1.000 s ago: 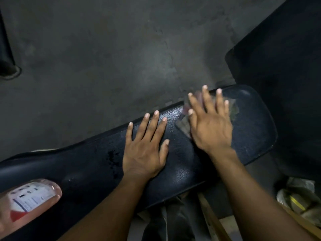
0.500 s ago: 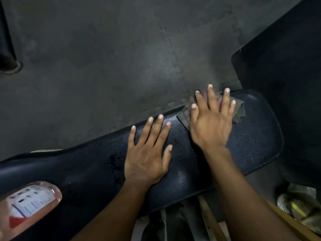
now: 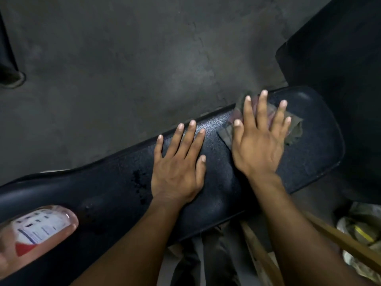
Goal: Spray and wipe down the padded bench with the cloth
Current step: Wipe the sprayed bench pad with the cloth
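A long black padded bench (image 3: pixel 313 153) runs from lower left to upper right. My right hand (image 3: pixel 257 145) lies flat with spread fingers on a dull grey-green cloth (image 3: pixel 294 131), pressing it onto the pad near the bench's right end. Most of the cloth is hidden under the palm. My left hand (image 3: pixel 179 168) rests flat on the bare pad just left of it, fingers apart, holding nothing. A clear pinkish spray bottle (image 3: pixel 39 230) with a white label lies on the bench at the lower left. Dark wet spots (image 3: pixel 140 182) mark the pad left of my left hand.
Grey concrete floor (image 3: pixel 123 69) lies beyond the bench. Another black padded piece (image 3: pixel 340 58) stands at the upper right. Wooden sticks (image 3: pixel 340 238) and crumpled plastic (image 3: pixel 358 232) sit at the lower right. A dark post base (image 3: pixel 10 75) is at the far left.
My right hand has slid the cloth a little toward the far edge and right end of the pad. My left hand has stayed flat in the same spot.
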